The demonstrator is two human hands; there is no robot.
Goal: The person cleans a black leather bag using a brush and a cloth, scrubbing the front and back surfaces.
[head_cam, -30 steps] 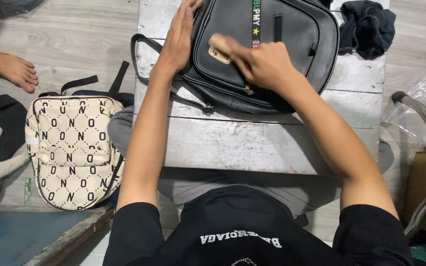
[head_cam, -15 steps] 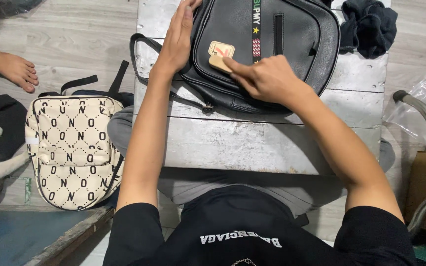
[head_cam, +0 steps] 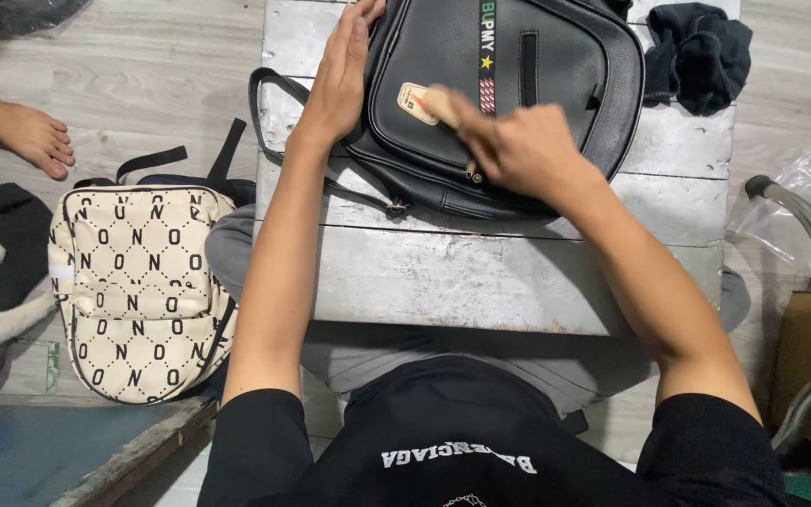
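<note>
Worktop [head_cam: 481, 282]: worn grey metal, carrying black backpack [head_cam: 518, 103].
Floor [head_cam: 143, 75]: pale planks; patterned bag [head_cam: 133, 291] at 9 o'clock.
Hands: left hand [head_cam: 342, 80] flat on backpack; right hand [head_cam: 513, 150] pinching tan tag [head_cam: 420, 99].

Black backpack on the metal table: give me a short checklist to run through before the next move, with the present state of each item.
1. Black backpack lies flat on the metal table: ok.
2. Left hand rests flat on the bag's left edge, steadying it: ok.
3. Right hand is on the front pocket, its fingers at the small tan label: ok.
4. Label fully stuck down: cannot tell, the fingers cover part of it.
5. Front pocket zip closed: cannot tell, the hand hides part of it.
6. Dark cloth lies apart from the working area: ok.
</note>
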